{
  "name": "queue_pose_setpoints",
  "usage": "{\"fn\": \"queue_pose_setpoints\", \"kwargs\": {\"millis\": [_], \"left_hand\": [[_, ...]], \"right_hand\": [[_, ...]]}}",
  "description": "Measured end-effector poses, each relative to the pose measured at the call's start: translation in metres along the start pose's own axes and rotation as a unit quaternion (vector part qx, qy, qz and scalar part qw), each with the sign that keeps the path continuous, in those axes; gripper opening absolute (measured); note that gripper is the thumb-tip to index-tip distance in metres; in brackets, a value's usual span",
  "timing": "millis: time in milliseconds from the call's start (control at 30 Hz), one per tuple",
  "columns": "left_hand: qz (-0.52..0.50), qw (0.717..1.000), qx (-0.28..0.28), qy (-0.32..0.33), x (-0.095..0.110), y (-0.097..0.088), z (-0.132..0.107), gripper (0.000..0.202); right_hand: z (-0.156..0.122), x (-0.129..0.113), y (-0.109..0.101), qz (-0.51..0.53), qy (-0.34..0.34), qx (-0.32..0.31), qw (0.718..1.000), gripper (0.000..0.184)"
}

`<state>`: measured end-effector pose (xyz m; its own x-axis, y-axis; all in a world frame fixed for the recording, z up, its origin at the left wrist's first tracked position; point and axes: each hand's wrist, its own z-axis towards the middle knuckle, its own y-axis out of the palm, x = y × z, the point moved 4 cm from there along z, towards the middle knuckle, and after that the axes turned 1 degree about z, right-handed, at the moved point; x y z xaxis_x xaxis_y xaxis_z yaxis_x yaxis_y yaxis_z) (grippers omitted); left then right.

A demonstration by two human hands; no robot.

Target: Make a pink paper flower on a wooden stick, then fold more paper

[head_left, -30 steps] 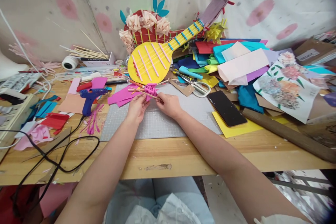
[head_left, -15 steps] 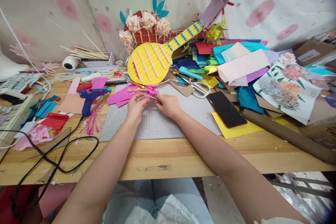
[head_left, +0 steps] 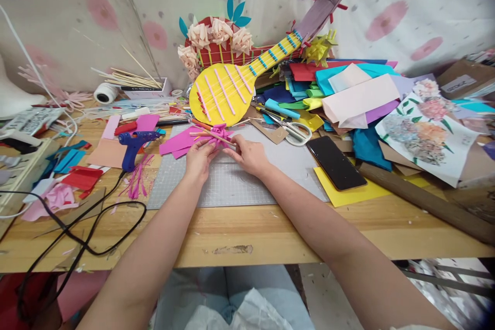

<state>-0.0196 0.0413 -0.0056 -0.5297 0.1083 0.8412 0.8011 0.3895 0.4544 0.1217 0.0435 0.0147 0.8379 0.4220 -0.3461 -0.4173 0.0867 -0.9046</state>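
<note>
Half a second on, the right hand (head_left: 247, 154) has loosened on my feed — its thumb now reaches out toward the left hand (head_left: 199, 159) — and the pink flower (head_left: 219, 133) shows as a looser spread of strips instead of a tight bunch. I have the left hand pinched on the flower's near side, thumb and fingers together. The right hand's thumb and forefinger stand a little apart at the end of a thin stick (head_left: 227, 142) that runs across the flower; I can't tell from here whether they grip it. The flower is between the two hands, above the far part of the grey mat (head_left: 240, 185), just in front of the yellow lute (head_left: 222, 94). Pink paper (head_left: 178, 140) lies just left of it, partly on the mat. Farther left I can see the blue glue gun (head_left: 133, 147), its black cord (head_left: 85, 250) looping over the worktop (head_left: 263, 234) and past the near edge. To the right, the scissors (head_left: 299, 134) rest at the mat's far corner, and near them the phone (head_left: 336, 162) lies screen up, partly on a yellow sheet (head_left: 344, 198).
</note>
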Motion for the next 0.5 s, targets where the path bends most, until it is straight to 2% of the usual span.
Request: {"fn": "queue_pose_setpoints", "kwargs": {"millis": [67,167,333,500], "left_hand": [[-0.023,1.0,0.017,-0.006,0.001,-0.002,0.002,0.018],[-0.036,0.999,0.012,-0.006,0.004,-0.004,0.004,0.019],[-0.039,0.999,-0.019,-0.002,0.009,-0.005,0.007,0.028],[-0.012,0.998,-0.067,0.017,0.011,-0.003,0.006,0.034]], "right_hand": [[-0.001,-0.005,0.0,0.002,-0.025,-0.009,1.0,0.043],[-0.002,-0.007,0.005,-0.021,-0.045,-0.038,0.998,0.042],[0.001,0.005,0.011,-0.034,0.01,-0.069,0.997,0.042],[0.003,0.015,0.007,-0.002,0.044,-0.071,0.997,0.041]]}}
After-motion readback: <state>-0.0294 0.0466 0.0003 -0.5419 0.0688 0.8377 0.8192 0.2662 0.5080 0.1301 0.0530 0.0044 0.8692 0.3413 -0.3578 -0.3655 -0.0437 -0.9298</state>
